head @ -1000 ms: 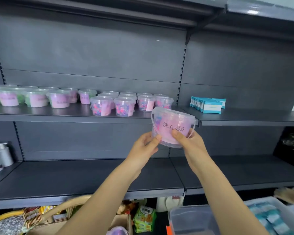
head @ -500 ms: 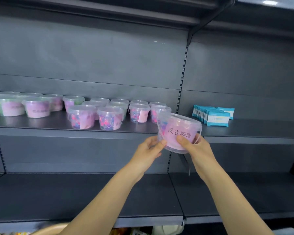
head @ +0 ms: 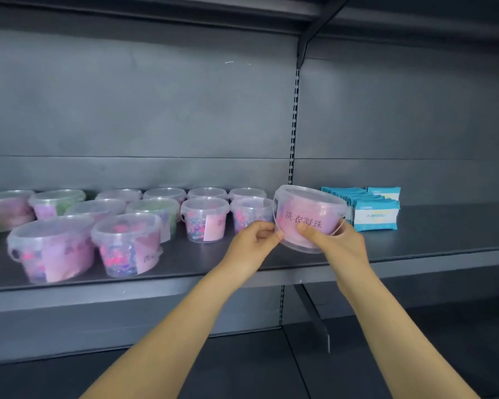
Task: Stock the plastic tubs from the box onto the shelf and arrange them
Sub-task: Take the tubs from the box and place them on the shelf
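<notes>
A pink laundry-bead tub (head: 308,217) is being pinched at its lower edge by the curled fingers of the left hand (head: 254,240) and gripped underneath by the right hand (head: 334,243). It is being held tilted over the shelf (head: 429,240), between the stocked tubs (head: 205,218) and the blue packets (head: 375,216). Many tubs are already being displayed; the box is out of view, so what remains cannot be judged.

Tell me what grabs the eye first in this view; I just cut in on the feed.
The pink-labelled tub stands out, held tilted by the left hand and right hand over the front of the shelf. To its left, stocked tubs with colourful contents sit in rows on the same shelf. To its right stands a row of blue packs.
</notes>
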The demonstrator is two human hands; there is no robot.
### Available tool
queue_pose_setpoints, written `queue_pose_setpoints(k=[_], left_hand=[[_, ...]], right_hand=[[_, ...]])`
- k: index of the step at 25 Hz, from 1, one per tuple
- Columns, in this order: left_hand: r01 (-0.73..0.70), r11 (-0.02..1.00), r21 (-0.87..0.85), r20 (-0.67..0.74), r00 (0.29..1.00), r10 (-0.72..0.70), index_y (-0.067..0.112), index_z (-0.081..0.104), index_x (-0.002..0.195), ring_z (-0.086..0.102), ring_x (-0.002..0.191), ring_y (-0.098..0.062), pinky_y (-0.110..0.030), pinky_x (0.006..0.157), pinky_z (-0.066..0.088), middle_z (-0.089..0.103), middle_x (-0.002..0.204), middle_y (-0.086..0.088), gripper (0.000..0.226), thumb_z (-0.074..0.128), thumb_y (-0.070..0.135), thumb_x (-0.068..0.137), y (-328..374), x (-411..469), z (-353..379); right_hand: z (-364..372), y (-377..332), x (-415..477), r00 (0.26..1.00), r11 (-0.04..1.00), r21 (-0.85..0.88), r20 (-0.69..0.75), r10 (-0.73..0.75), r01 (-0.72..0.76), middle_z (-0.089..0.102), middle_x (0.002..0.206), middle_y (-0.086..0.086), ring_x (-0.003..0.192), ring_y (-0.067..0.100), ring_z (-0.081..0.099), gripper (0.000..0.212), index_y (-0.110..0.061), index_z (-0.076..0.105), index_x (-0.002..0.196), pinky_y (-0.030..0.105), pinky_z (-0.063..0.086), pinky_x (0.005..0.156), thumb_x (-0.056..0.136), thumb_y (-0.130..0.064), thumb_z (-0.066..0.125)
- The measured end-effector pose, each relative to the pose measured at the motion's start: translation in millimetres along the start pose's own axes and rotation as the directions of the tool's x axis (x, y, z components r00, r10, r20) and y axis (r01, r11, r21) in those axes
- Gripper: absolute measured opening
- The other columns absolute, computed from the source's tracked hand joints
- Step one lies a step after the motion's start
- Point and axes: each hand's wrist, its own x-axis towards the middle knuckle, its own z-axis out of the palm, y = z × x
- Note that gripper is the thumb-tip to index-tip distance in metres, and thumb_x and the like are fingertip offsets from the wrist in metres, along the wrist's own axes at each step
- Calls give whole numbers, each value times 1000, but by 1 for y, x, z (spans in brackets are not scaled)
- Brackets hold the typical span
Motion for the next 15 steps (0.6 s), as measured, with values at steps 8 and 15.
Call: queue_pose_setpoints(k=[8, 15], left_hand=[[-90, 662, 744, -149, 944, 296, 9, 53, 127, 49, 120, -25, -28, 101, 35, 55, 130, -8, 40, 50, 31, 94, -32, 110, -3], [-203, 447, 871, -1, 910, 415, 10, 68, 106, 64, 98, -26, -32, 87, 49, 70, 105, -7, 51, 43, 51, 90, -64, 146, -14]], right_hand=[[31, 39, 134, 978, 972, -223, -176, -115, 75, 61, 115, 4, 95, 16, 54, 72, -13, 54, 123, 24, 43, 76, 61, -34, 85], [64, 93, 222, 989, 934, -356, -145, -36, -19, 60, 118, 13, 107, 29, 58, 80, -5, 53, 121, 31, 50, 80, 57, -37, 87]])
